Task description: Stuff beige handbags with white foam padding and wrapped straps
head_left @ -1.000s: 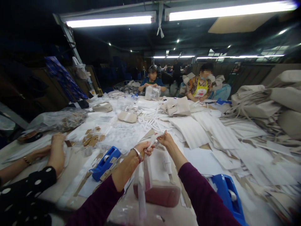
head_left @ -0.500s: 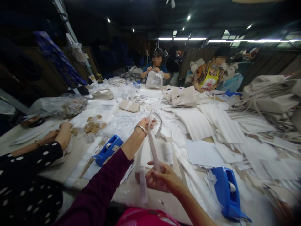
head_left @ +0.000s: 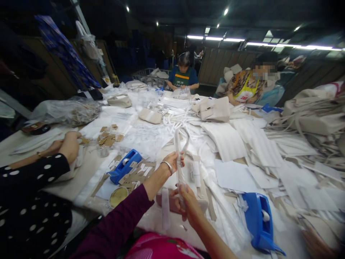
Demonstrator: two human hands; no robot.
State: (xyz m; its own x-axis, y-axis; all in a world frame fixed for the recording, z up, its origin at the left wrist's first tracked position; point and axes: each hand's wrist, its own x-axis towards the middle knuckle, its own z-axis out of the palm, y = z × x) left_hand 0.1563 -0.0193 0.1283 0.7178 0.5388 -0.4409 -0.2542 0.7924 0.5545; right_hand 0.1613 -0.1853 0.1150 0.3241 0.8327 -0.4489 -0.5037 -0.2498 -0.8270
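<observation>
Gripping 1 wrapped strap (head_left: 180, 177), our left hand (head_left: 174, 162) curls around its middle while our right hand (head_left: 189, 203) pinches it lower, above 1 pale bag (head_left: 173, 205) lying before us. We do best holding the strap straight between both hands, pressing its clear wrap smooth without creases. We count 2 blue tape dispensers (head_left: 250, 219), 1 yellowish roll (head_left: 118, 197) and 2 co-workers (head_left: 183, 80) opposite.

left sleeve (head_left: 115, 223): dark purple, long | left bangle (head_left: 168, 166): silver-toned | garment front (head_left: 161, 247): bright pink, printed pattern
</observation>
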